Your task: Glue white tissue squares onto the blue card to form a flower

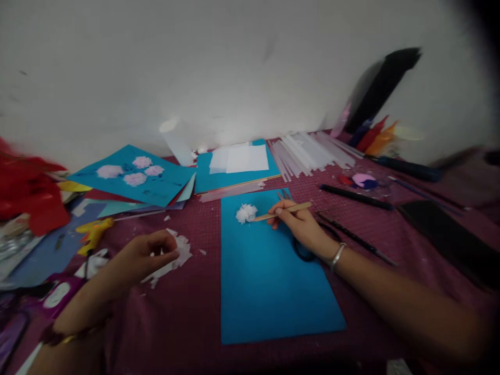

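A flat wooden stick (300, 207) is pinched in my right hand (291, 216). Its tip reaches the lower right edge of a fluffy white tuft of paper (246, 213) on the blue sheet (273, 281). Under and beside that hand lie black-handled scissors (302, 251), partly covered. My left hand (154, 250) hangs left of the blue sheet, over torn white paper pieces (182, 252), with thumb and finger drawn together; whatever may be between them is too small to name.
Behind stand another blue sheet with white puffs (160, 190) and a stack of white paper (248, 159). Translucent glue sticks (308, 151), a black pen (355, 197) and paint bottles (380, 138) lie right. A yellow glue gun (92, 233) and purple tape dispenser (58, 294) sit left.
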Available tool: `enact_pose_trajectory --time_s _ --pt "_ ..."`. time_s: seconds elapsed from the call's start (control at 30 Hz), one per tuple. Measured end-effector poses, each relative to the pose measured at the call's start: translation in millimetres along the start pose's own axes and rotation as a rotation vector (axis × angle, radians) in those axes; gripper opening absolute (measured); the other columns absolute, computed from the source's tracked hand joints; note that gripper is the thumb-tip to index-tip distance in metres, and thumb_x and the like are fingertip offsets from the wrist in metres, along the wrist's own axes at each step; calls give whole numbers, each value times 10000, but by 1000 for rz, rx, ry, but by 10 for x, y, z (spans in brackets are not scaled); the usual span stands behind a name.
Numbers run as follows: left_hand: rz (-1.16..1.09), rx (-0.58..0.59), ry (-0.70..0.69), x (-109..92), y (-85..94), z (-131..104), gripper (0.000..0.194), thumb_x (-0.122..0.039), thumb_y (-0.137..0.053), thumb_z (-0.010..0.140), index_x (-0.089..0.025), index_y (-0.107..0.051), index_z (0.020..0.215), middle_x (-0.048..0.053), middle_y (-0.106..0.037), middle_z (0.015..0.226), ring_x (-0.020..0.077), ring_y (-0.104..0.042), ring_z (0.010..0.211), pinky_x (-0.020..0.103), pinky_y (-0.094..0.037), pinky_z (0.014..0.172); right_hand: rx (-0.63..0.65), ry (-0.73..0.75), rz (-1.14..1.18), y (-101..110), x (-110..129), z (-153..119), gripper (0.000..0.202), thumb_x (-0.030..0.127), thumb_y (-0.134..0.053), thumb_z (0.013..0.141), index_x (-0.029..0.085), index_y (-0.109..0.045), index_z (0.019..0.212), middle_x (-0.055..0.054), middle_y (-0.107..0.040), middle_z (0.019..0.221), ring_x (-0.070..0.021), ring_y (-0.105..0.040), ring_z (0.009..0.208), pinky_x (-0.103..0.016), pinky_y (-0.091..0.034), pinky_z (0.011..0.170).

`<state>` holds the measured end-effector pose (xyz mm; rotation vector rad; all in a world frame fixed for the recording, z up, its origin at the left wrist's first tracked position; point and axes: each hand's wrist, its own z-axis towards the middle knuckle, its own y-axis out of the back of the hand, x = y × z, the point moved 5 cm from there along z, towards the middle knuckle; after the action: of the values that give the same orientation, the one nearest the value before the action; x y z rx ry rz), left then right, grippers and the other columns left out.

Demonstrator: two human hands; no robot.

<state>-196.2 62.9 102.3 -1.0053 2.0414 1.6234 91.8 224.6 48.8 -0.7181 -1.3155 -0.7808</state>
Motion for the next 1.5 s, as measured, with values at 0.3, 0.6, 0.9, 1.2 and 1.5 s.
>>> enact_pose_trajectory --time_s 0.3,0.6,0.9,1.2,1.5 --pt "-522 -175 -201 -594 -493 810 229 -341 -697 670 -195 -524 704 -20 -544 707 116 -497 649 243 -413 617 18 -13 -8 72 -49 89 140 288 -519 858 193 -557 763 -2 -617 659 -156 -607 627 -320 -495 620" --pt "-431 -94 -105 -488 -689 946 201 -385 -654 662 -197 -612 720 -15 -572 680 130 -500 618 255 -401 586 17 11 -27 10 -64 183 122 262 -493 874 200 -554 790 7 -608 686 -137 -603 641 -288 -493 625" --pt "-343 -45 -124 -601 -823 891 247 -433 -663 672 -194 -605 687 -19 -568 656 131 -504 600 242 -389 558 38 45 -64 -16 -37 210 121 258 -496 877 199 -575 806 -5 -631 747 -138 -602 671 -293 -497 648" --pt "-289 29 -101 -699 -904 839 270 -456 -648 669 -188 -618 682 -18 -569 624 140 -503 583 247 -379 544 -15 -47 45 60 -71 206 138 175 -470 841 189 -545 726 26 -590 589 -117 -588 575 -247 -479 571" --pt "-252 -143 -59 -445 -794 947 276 -475 -636 705 -205 -645 764 -13 -592 692 153 -509 636 249 -382 563 7 -25 15 -25 -56 253 130 191 -481 847 193 -554 740 17 -619 649 -119 -599 613 -256 -485 597"
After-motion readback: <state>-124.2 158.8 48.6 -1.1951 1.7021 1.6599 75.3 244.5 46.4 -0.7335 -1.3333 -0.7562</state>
